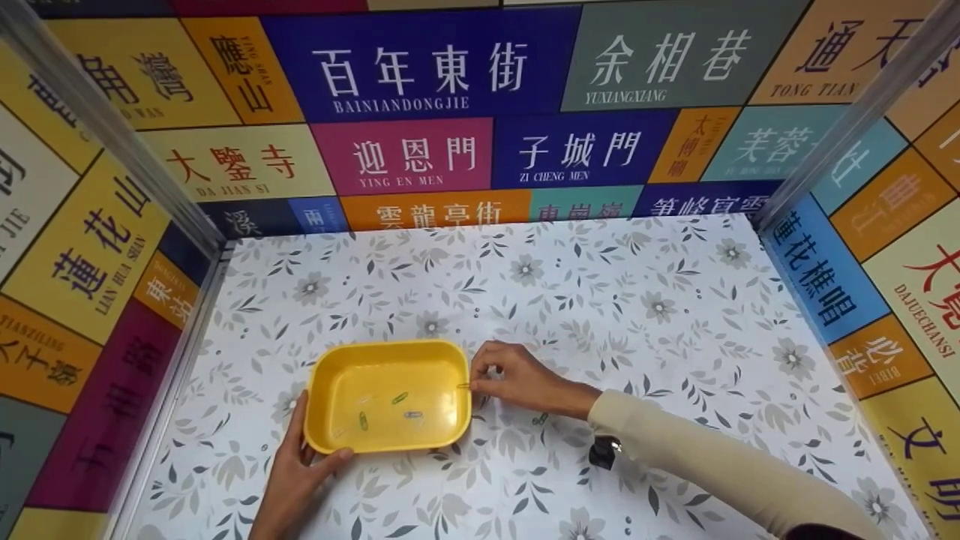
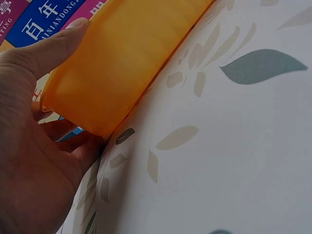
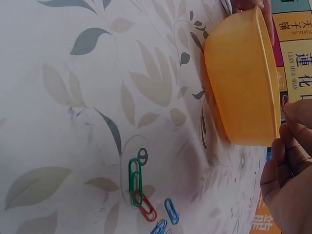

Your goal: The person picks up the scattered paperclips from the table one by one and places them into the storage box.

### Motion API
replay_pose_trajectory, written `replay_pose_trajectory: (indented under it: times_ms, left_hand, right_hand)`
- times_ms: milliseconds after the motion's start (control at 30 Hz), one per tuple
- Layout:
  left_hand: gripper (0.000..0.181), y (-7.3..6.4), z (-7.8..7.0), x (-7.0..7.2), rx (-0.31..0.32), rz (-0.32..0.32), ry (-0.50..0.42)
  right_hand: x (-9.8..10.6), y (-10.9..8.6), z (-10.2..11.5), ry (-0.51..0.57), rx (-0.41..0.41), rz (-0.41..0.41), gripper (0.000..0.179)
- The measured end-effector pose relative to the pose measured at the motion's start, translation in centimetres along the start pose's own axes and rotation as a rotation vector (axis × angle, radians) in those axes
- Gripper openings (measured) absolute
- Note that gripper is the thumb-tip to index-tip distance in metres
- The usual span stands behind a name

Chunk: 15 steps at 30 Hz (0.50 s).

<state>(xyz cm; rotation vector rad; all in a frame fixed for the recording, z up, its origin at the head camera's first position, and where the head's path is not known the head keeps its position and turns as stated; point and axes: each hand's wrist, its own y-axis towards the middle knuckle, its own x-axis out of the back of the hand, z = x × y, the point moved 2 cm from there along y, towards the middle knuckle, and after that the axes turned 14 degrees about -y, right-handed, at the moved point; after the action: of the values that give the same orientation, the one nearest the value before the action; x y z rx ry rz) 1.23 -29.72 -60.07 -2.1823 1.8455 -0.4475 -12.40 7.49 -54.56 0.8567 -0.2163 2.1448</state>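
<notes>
A shallow yellow plastic basin point(image 1: 388, 448) sits on the patterned table cover, with several paper clips inside, among them a green paper clip point(image 1: 400, 398) and a bluish one. My left hand point(image 1: 296, 469) grips its near left corner, thumb at the rim and fingers along the side point(image 2: 117, 63). At the right rim, my right hand point(image 1: 510, 375) pinches a small paper clip point(image 3: 284, 101), which looks reddish in the right wrist view. Under my right forearm lie loose clips: a green paper clip point(image 3: 135, 183), a red paper clip point(image 3: 146, 206) and blue ones point(image 3: 171, 211).
The white table cover point(image 1: 600, 300) has grey leaves and flowers. Panels with coloured Chinese signs point(image 1: 420, 67) stand behind it and at both sides, with pale corner posts point(image 1: 847, 112) between them. A black object point(image 1: 602, 454) hangs under the right wrist.
</notes>
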Motion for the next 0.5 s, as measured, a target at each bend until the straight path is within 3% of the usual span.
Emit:
replay_pose_trajectory:
  times_ms: [233, 500]
  left_hand:
    - [0.134, 0.0, -0.2, -0.1, 0.001, 0.005, -0.002]
    - [0.128, -0.2, 0.0, 0.0, -0.044, 0.016, -0.028]
  right_hand:
    - [-0.2, 0.7, 0.5, -0.046, 0.021, 0.019, 0.005]
    - [-0.3, 1.2, 0.8, -0.041, 0.071, 0.045, 0.006]
